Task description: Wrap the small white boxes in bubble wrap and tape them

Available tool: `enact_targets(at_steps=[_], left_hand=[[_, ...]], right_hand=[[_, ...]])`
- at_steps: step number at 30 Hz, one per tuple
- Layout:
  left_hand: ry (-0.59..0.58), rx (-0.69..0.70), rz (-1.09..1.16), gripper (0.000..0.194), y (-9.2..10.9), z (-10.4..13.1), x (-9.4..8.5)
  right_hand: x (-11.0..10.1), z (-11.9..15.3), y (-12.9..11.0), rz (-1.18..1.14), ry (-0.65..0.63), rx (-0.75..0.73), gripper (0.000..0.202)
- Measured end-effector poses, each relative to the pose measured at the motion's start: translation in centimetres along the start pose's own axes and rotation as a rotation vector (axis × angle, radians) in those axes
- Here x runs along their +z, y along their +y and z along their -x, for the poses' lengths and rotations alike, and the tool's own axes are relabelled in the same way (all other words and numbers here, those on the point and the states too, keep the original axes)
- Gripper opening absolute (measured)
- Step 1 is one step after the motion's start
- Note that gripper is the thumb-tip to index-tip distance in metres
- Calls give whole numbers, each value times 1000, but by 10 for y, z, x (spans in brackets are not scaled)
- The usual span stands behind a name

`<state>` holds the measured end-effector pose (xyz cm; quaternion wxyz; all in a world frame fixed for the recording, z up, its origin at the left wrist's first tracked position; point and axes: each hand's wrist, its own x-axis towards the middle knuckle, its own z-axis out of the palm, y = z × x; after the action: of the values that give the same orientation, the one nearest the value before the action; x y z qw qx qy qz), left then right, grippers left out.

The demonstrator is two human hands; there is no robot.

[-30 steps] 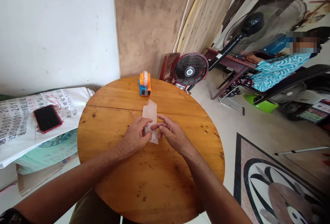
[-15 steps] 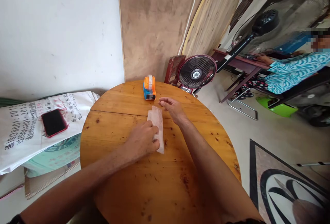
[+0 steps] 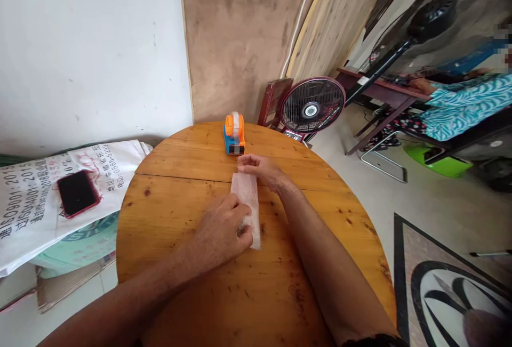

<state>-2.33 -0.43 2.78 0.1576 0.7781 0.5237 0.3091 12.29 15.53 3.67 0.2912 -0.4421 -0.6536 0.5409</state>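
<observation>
Around the middle of the round wooden table [image 3: 160, 203], a strip of thin, whitish material [image 3: 247, 187] lies lengthwise, one end toward the table's far edge and the other toward its near edge. It is narrow and long, pale with a faint pinkish cast, slightly see-through, and its surface looks finely wrinkled. Its long right side runs fairly straight; the near end comes to a slanted corner, and the left side is partly hidden by a hand.

The left hand [image 3: 226, 227] rests over the strip's near half with its fingers curled and the thumb close to them; whether they pinch the material or only press on it, I cannot tell. The right hand [image 3: 262, 170] is at the strip's far end, fingers bent and held close together, and its grip there cannot be made out either.

Just beyond the right hand, near the table's far edge, stands an orange and blue tape dispenser [image 3: 235, 135] with a roll on top. Off the table's left edge, a dark-screened phone [image 3: 78, 193] with a red rim lies on a printed white sack [image 3: 124, 163].
</observation>
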Motion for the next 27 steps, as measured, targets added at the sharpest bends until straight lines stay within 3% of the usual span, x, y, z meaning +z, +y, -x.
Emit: enact_targets(at_steps=[2, 6, 14, 19, 27], left_hand=[[-13, -1, -6, 24, 1, 0, -1], [-13, -1, -11, 23, 1, 0, -1], [49, 104, -75, 21, -1, 2, -2], [23, 212, -208, 17, 0, 0, -8], [-28, 147, -74, 19, -4, 0, -3]], right_hand=[[3, -2, 0, 47, 0, -10, 36], [10, -7, 5, 107, 145, -20, 16], [15, -9, 17, 116, 252, -73, 20], [17, -10, 19, 121, 269, -70, 19], [14, -4, 6, 9, 194, -2, 27]])
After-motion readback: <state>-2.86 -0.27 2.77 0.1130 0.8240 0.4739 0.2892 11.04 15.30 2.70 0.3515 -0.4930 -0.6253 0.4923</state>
